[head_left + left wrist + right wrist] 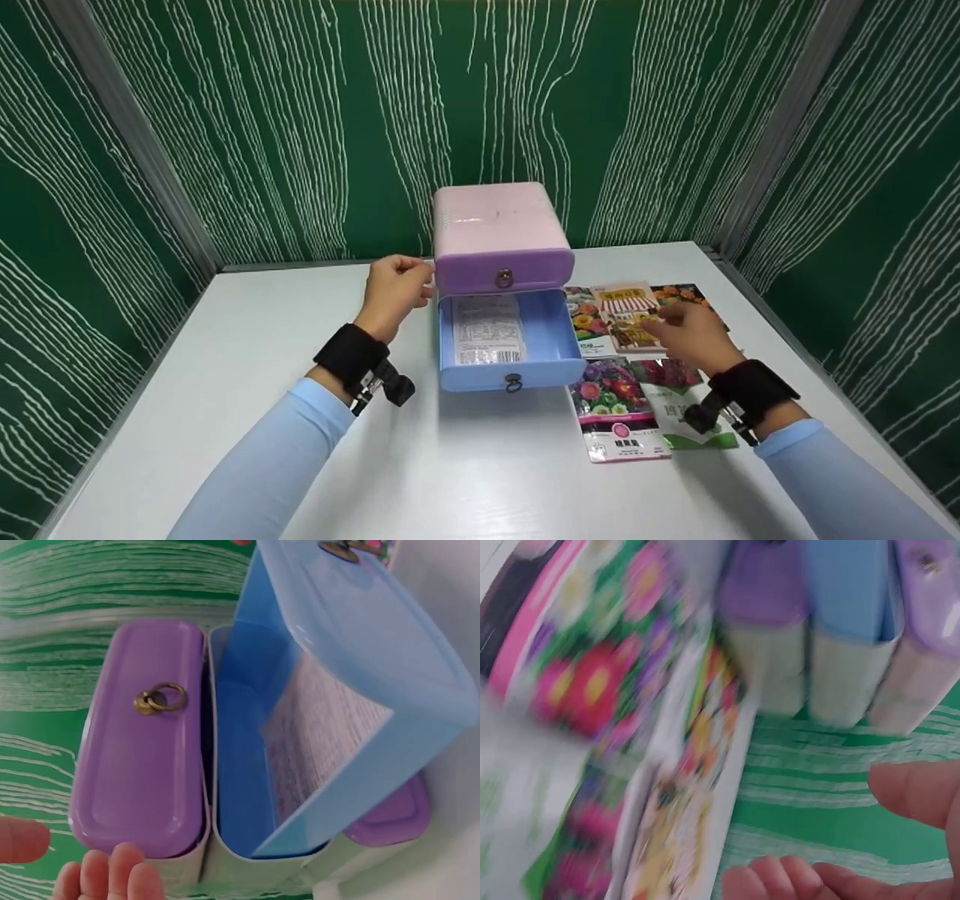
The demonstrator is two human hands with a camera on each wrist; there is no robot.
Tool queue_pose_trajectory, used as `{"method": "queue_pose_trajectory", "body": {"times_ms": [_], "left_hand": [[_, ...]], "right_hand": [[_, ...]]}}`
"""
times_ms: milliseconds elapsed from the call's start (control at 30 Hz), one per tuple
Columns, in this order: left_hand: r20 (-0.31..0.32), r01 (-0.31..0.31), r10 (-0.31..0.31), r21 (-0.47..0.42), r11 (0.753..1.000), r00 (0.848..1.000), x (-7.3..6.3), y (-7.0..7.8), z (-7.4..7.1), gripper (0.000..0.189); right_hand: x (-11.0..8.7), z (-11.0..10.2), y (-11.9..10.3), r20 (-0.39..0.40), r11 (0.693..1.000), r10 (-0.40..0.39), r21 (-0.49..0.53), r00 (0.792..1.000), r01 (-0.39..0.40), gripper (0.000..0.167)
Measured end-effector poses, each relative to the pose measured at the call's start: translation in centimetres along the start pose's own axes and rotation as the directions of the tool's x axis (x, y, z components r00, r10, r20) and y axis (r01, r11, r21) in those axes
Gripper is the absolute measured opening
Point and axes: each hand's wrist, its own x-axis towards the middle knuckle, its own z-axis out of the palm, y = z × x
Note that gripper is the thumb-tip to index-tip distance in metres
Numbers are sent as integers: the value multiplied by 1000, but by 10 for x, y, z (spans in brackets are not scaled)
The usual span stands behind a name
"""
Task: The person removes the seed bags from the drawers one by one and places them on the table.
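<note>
A small stacked drawer cabinet with a pink top (495,214) stands at the back middle. Its upper purple drawer (480,272) is closed, while the blue drawer (551,326) below is pulled out. Inside that drawer lies a printed packet (487,330), text and barcode side up. My left hand (394,292) is at the cabinet's left side, fingertips right by the purple drawer's edge, thumb apart from the fingers. Over the flower seed packets (615,386) on the right hovers my right hand (697,337), with fingers loosely bent and nothing between thumb and fingers.
Another purple drawer front (394,814) shows beneath the blue one. Several packets lie in two rows beside the cabinet, among them a yellow one with a striped awning (626,315) and a green-and-white one (679,409). Green, white-lined walls (502,97) enclose the white table (480,480).
</note>
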Motion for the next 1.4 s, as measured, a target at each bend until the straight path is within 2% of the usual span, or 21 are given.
{"method": "queue_pose_trajectory", "body": {"times_ms": [100,233,333,433,667,733,833,867,967,1033,1100,1167,1300,1333,1400], "left_hand": [[58,67,-68,26,997,996,-2,3,0,32],[158,152,-164,86,985,974,-5,6,2,42],[211,165,-191,134,977,959,-6,6,7,47],[236,161,-198,168,973,951,-7,4,13,46],[239,179,-225,202,963,944,-8,-2,29,42],[234,173,-219,204,964,947,-8,-3,33,38],[225,143,-191,211,967,956,-8,-6,38,16],[224,128,-178,222,967,958,-8,-7,40,17],[233,82,-144,257,963,962,-8,-9,44,43],[237,49,-124,299,953,964,-7,-11,47,50],[239,25,-112,339,941,965,-7,-13,49,50],[241,6,-106,382,924,965,-6,-14,52,46],[251,-3,-114,423,906,961,-8,-15,56,18],[262,-5,-119,429,903,958,-9,-15,57,18],[286,-7,-131,435,900,949,-11,-15,59,41]], "right_hand": [[0,5,-19,10,987,-21,161,1000,19,62],[4,12,-45,26,934,-22,357,999,11,56],[8,18,-61,60,902,-29,431,998,0,56],[11,24,-75,99,892,-48,453,994,-2,54],[16,38,-103,248,913,-62,405,967,-45,56],[19,43,-110,290,920,-62,388,955,-58,58],[24,52,-117,325,929,-55,363,944,-71,57],[26,54,-119,332,934,-52,350,942,-71,57],[30,62,-121,344,945,-27,316,938,-88,57],[33,66,-121,345,950,-15,297,938,-94,57],[35,70,-122,339,954,-13,286,941,-89,56],[36,75,-123,327,958,-31,280,944,-66,48],[37,85,-126,300,971,-82,240,950,8,23],[38,87,-127,297,973,-89,229,951,19,17],[39,91,-127,293,979,-94,200,951,36,12]]}}
